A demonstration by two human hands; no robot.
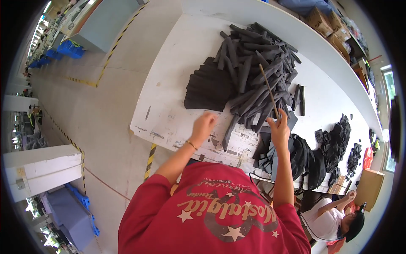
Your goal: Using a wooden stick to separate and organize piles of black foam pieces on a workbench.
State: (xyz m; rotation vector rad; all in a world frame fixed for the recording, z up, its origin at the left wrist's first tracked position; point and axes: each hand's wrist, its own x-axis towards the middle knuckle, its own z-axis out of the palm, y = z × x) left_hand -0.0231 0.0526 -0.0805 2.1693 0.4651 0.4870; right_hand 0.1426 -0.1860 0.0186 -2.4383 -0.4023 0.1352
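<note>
A long thin brown stick [269, 91] is held in my right hand [280, 133], its far end reaching over a heap of dark rolled fabric strips [249, 63]. My left hand [204, 125] is closed, its fingertips hidden and slightly blurred. It is above the table's near edge, just short of a flat row of overlapping black fabric pieces [208, 86]. That row touches the left side of the heap. Under and beside my right hand are stacked dark grey pieces [266, 161] and a black bag-like bundle [301, 156].
The white worktable [163, 84] has a raised back panel [330, 63]. Farther right are piles of small black pieces [336, 139] and a seated co-worker [334, 216]. Cardboard boxes [319, 22] stand behind the panel. Floor with striped tape [105, 63] runs along the left.
</note>
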